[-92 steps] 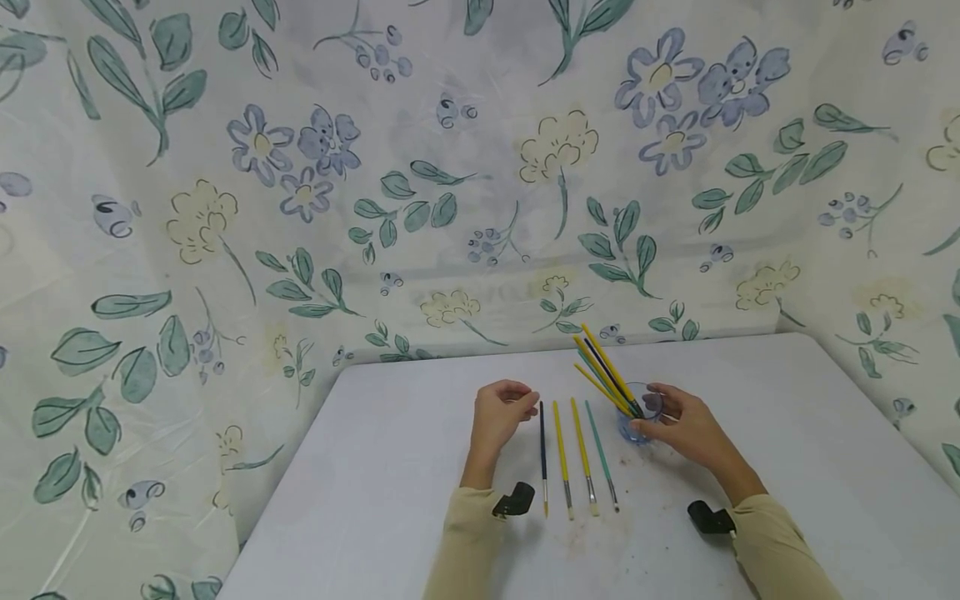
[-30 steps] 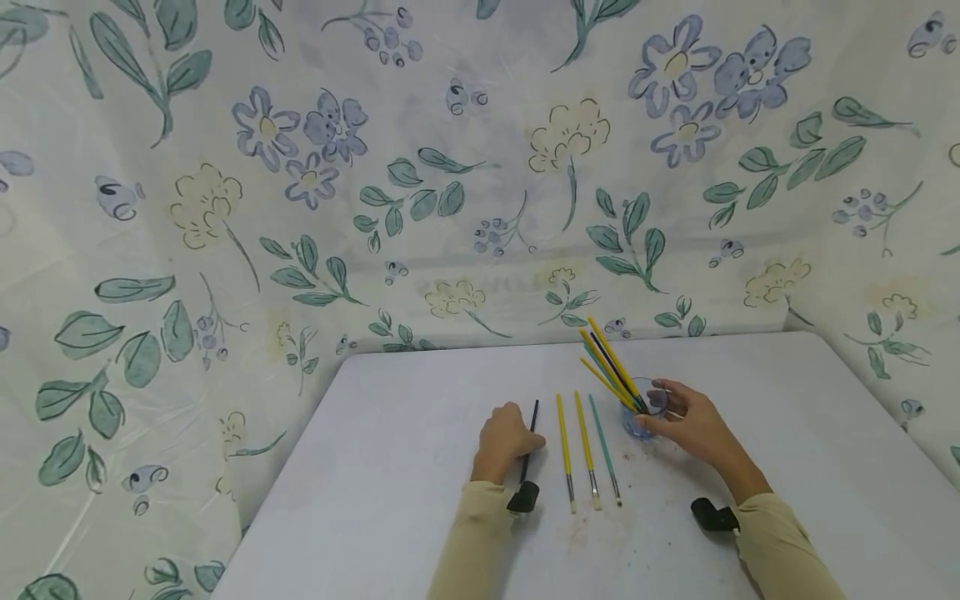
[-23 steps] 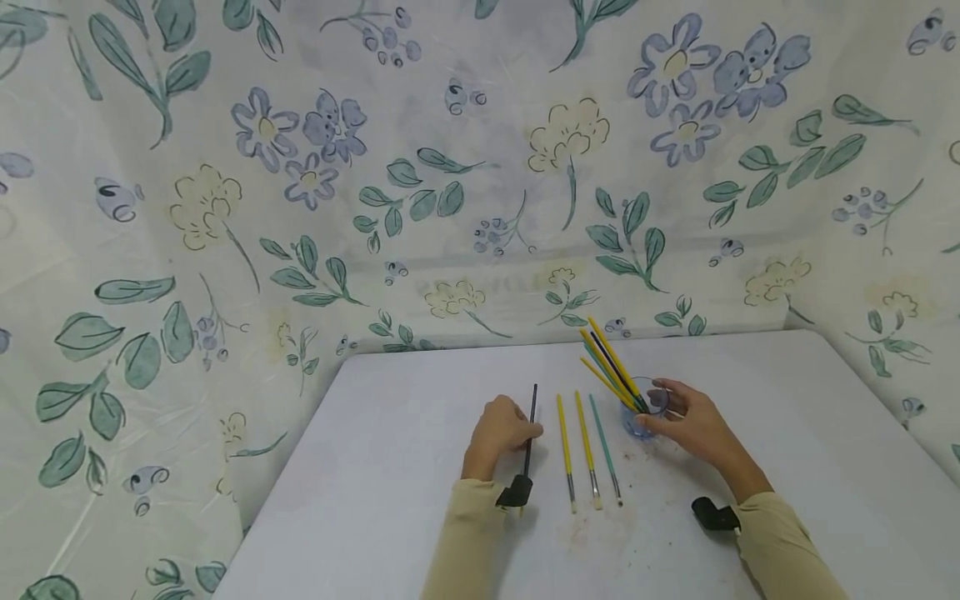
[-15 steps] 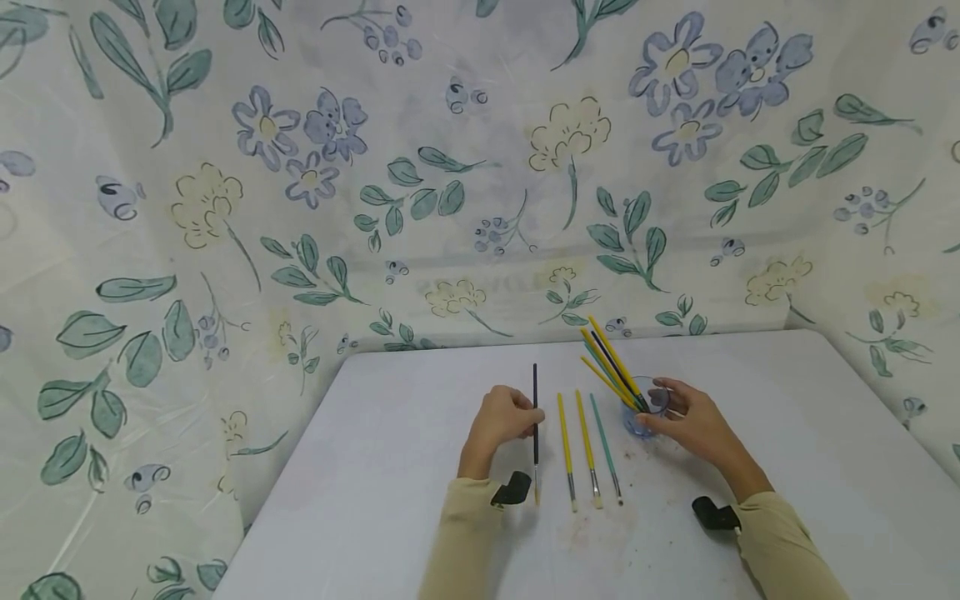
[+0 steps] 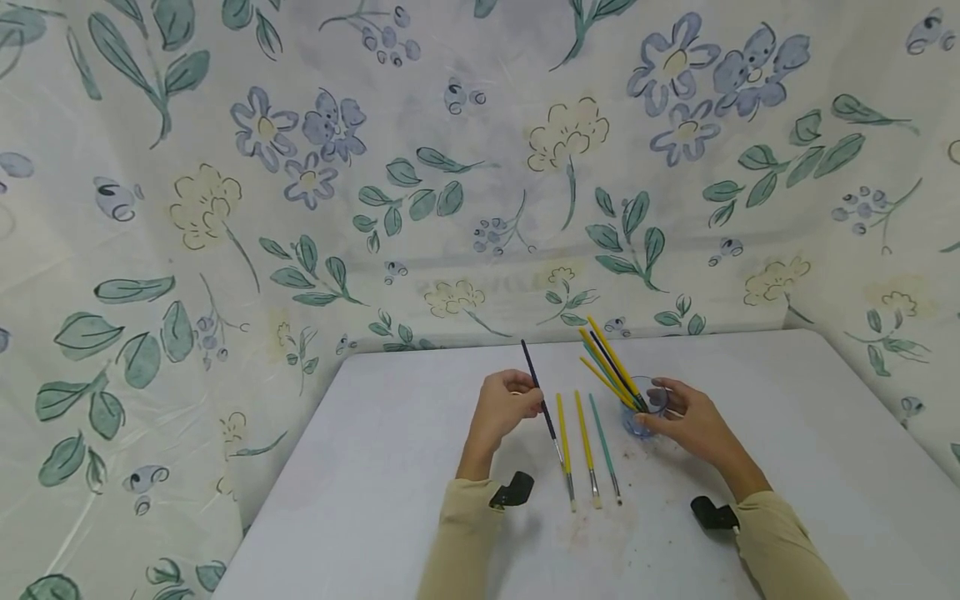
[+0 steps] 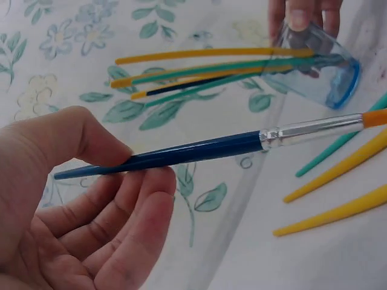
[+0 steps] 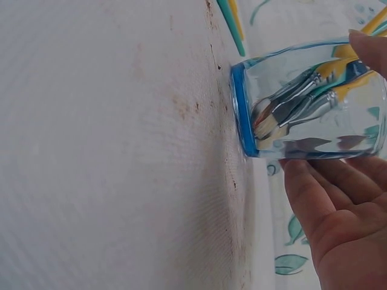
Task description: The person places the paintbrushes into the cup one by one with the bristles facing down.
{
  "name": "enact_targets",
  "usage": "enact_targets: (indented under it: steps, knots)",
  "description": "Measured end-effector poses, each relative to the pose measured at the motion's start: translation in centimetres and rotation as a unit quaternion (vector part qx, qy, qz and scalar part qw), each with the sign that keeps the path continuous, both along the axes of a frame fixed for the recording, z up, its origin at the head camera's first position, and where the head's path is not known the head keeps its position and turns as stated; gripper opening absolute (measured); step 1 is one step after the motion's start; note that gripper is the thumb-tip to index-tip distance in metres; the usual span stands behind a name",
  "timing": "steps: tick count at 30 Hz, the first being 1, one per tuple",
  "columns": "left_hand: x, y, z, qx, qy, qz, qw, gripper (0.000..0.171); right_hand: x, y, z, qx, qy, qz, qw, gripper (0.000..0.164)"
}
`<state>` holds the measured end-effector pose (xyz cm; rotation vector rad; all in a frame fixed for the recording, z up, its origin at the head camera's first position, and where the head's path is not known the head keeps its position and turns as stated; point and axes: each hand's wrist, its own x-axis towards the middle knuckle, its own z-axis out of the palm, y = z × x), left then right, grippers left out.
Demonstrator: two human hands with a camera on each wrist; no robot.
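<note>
Between thumb and fingertips, my left hand (image 5: pixel 498 410) pinches a dark blue paintbrush (image 6: pixel 205 150) by its handle. Its silver ferrule and orange bristles point toward the person, and in the head view its lower end overlaps the nearest yellow paintbrush (image 5: pixel 564 429). My right hand (image 5: pixel 692 421) grips a clear glass (image 7: pixel 243 112) with a blue base, thumb on one side and fingers on the other. Several paintbrushes (image 5: pixel 611 367) lean left in the glass, bristles down. A second yellow paintbrush (image 5: pixel 584 433) and a green paintbrush (image 5: pixel 603 437) lie in a row left of the glass.
The white table (image 5: pixel 375 483) carries small reddish-brown specks and stains near the brushes. A flower-printed cloth (image 5: pixel 420 250) hangs behind and beside it. Dark wrist cameras sit at both sleeves.
The left hand has picked up the dark blue paintbrush from the left end of the row, raised it and tilted its bristle end to the right. The right hand stays on the glass.
</note>
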<state>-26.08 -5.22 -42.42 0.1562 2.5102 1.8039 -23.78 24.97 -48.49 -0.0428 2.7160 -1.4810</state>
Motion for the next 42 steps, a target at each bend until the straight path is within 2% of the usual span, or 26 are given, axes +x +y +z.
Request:
enact_targets:
  steps: [7, 13, 21, 29, 35, 42]
  knots:
    - [0.3, 0.5, 0.4, 0.066, 0.015, -0.001, 0.9977, 0.018, 0.1, -0.2, 0.2, 0.002, -0.004, -0.002, 1.000, 0.087]
    - [0.5, 0.9, 0.6, 0.101, 0.015, 0.004, 0.9948, 0.020, 0.3, -0.2, 0.3, 0.001, -0.005, 0.000, 1.000, 0.089]
    - [0.6, 1.5, 0.4, 0.128, 0.031, 0.002, 0.9913, 0.020, 0.2, -0.1, 0.1, -0.008, 0.001, 0.008, 1.000, 0.094]
    - [0.8, 2.5, 0.3, 0.172, 0.051, 0.006, 0.9837, 0.020, 0.2, 0.0, 0.0, -0.007, 0.001, 0.007, 1.000, 0.091]
    - [1.1, 3.4, 0.1, 0.190, 0.060, 0.001, 0.9800, 0.019, 0.2, 0.0, -0.1, -0.001, 0.001, 0.005, 1.000, 0.094]
    - [1.2, 4.2, -0.1, 0.202, 0.087, -0.007, 0.9755, 0.019, 0.3, -0.1, 0.2, -0.008, -0.001, 0.006, 1.000, 0.092]
